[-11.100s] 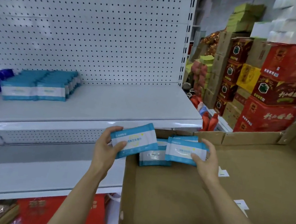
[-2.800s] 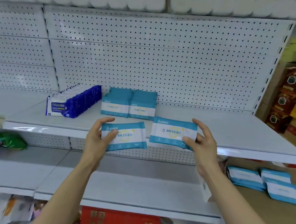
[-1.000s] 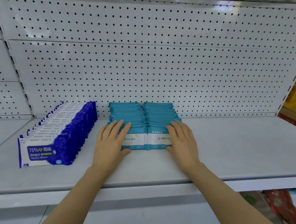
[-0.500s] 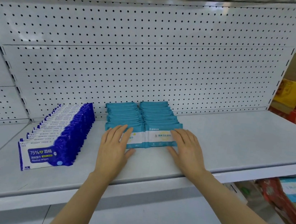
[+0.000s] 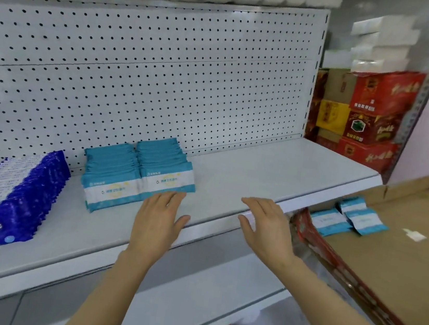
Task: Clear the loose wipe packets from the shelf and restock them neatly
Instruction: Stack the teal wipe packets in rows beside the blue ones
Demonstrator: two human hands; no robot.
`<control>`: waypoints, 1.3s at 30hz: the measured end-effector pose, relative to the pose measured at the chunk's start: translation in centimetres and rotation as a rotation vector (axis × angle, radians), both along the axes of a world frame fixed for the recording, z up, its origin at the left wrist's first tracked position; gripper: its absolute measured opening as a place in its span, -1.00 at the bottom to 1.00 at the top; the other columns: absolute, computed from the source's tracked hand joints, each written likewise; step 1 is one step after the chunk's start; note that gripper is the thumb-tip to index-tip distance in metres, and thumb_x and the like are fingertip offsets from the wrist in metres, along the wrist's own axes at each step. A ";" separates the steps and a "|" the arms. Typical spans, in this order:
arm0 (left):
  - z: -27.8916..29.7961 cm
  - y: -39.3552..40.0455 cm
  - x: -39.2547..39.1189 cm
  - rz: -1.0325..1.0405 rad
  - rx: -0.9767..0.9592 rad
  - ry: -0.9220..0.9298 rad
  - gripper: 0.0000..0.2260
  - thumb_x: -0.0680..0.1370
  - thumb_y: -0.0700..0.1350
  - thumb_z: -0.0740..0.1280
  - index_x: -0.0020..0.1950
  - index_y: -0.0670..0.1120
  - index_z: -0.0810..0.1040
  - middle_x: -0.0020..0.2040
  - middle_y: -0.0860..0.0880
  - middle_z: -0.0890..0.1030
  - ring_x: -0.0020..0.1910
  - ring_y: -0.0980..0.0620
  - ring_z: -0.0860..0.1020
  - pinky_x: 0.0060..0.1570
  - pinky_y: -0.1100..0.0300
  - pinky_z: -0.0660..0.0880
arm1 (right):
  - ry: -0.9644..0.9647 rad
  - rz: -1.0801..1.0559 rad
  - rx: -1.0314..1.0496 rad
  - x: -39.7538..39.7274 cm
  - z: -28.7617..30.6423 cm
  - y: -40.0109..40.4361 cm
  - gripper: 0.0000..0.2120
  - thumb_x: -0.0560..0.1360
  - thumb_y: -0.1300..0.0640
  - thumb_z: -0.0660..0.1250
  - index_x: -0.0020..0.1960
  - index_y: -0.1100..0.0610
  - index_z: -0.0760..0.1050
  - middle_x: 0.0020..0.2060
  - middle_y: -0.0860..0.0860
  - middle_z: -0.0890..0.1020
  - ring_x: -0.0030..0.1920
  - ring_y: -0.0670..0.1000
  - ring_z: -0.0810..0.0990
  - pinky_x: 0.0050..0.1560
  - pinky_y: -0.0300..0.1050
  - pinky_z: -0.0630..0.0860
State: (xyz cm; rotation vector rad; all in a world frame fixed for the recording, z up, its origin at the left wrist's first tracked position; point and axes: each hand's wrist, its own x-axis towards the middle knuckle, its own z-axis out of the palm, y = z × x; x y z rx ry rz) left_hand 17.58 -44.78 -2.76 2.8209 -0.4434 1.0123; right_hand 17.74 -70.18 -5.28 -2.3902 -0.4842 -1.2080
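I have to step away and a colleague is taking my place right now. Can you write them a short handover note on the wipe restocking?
Left hand: open, holds nothing, fingertips at the front teal packet.
Right hand: open, empty, over the shelf edge.
Done: two teal packet rows stand side by side on the shelf, beside the dark blue wipes.
Left: the loose packets lying on the cardboard to the right; fetch them and add them to the rows.

Two teal packet rows (image 5: 137, 176), three loose packets (image 5: 348, 218), two hands (image 5: 157, 225).
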 end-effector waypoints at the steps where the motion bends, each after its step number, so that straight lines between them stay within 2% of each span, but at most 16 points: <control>1: 0.0 -1.5 -0.2 -0.016 -0.009 -0.007 -0.55 0.41 -0.02 0.55 0.24 -0.13 0.58 0.09 -0.10 0.63 0.05 -0.17 0.58 0.04 0.00 0.53 | 0.010 -0.012 0.000 -0.6 -0.1 -1.6 -0.72 0.45 0.12 0.39 0.12 0.19 0.60 0.01 0.05 0.66 0.01 0.09 0.61 0.07 -0.05 0.50; 8: -0.8 -16.5 -2.7 -0.165 -0.092 0.077 -0.58 0.43 -0.03 0.53 0.24 -0.10 0.58 0.09 -0.07 0.64 0.02 -0.14 0.59 0.00 0.03 0.53 | 0.087 -0.120 -0.013 -6.2 -0.5 -14.8 -0.74 0.37 0.20 0.51 0.04 0.16 0.61 -0.10 0.05 0.65 -0.08 0.10 0.59 -0.09 -0.04 0.56; 13: -2.2 -25.8 -4.2 -0.210 -0.107 0.208 -0.60 0.50 0.00 0.44 0.31 -0.09 0.54 0.16 -0.09 0.61 0.10 -0.15 0.56 0.08 0.01 0.50 | 0.171 -0.246 -0.050 -9.7 -1.1 -23.2 -0.80 0.36 0.19 0.47 -0.02 0.16 0.60 -0.16 0.06 0.64 -0.14 0.15 0.59 -0.19 -0.06 0.53; 16: -3.0 -29.9 -4.8 -0.216 -0.137 0.278 -0.62 0.53 0.02 0.40 0.31 -0.06 0.53 0.17 -0.08 0.60 0.13 -0.13 0.54 0.10 0.03 0.46 | 0.219 -0.265 -0.061 -10.6 -1.9 -27.5 -0.74 0.37 0.20 0.50 0.05 0.17 0.61 -0.11 0.06 0.66 -0.09 0.15 0.62 -0.14 -0.03 0.58; 23: -4.4 -35.3 -2.9 -0.178 -0.063 0.388 -0.57 0.60 0.11 0.26 0.43 0.00 0.39 0.31 -0.02 0.50 0.26 -0.03 0.44 0.18 0.10 0.42 | 0.327 -0.334 -0.039 -9.1 -3.6 -33.7 -0.70 0.41 0.17 0.48 0.13 0.16 0.60 -0.01 0.06 0.67 0.01 0.12 0.63 -0.02 -0.02 0.57; 33: -5.9 -40.9 3.6 -0.090 0.062 0.518 -0.57 0.61 0.14 0.22 0.42 -0.03 0.40 0.35 -0.05 0.47 0.27 -0.05 0.43 0.21 0.07 0.43 | 0.421 -0.388 -0.009 -3.5 -5.3 -38.4 -0.71 0.42 0.16 0.45 0.14 0.14 0.59 -0.05 0.05 0.66 -0.04 0.11 0.62 -0.07 -0.04 0.55; 39: -7.5 -43.2 7.3 0.065 -0.103 0.768 -0.50 0.62 0.17 0.17 0.44 -0.13 0.37 0.37 -0.15 0.42 0.29 -0.14 0.41 0.23 -0.01 0.46 | 0.551 -0.352 -0.041 -0.1 -6.6 -40.2 -0.73 0.48 0.12 0.37 0.17 0.11 0.56 -0.01 0.01 0.63 -0.02 0.06 0.58 -0.12 -0.11 0.48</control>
